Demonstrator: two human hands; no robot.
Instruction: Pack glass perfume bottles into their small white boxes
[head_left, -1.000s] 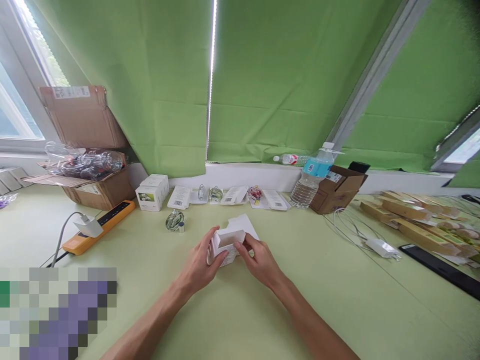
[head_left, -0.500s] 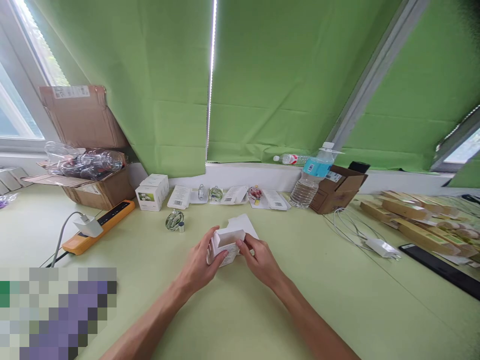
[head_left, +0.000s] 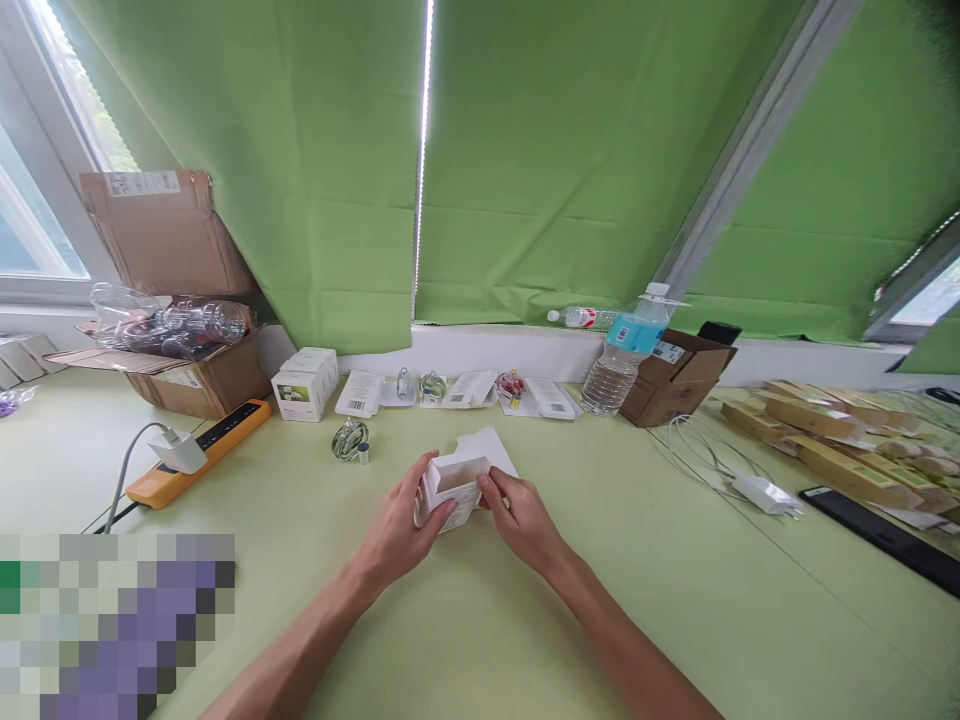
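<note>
Between my hands is a small white cardboard box (head_left: 457, 490), its top open toward me and printed text on its near side. My left hand (head_left: 401, 520) wraps round the box's left end, thumb across the front. At the right end, my right hand (head_left: 521, 515) pinches the box's edge or flap between thumb and fingers. A white sheet or card (head_left: 491, 447) lies on the table just behind the box. A coiled cable with a silver cylindrical end (head_left: 350, 440) rests to the left, beyond my left hand.
White boxes (head_left: 304, 384) and several small packages (head_left: 360, 393) line the back. An orange power strip (head_left: 199, 455) and an open carton (head_left: 187, 375) stand left. To the right are a water bottle (head_left: 625, 360), a brown box (head_left: 679, 375), a white charger (head_left: 765, 494) and a black phone (head_left: 885, 540).
My right hand's fingers have shifted slightly at the box's right edge. The box and my left hand are almost still.
</note>
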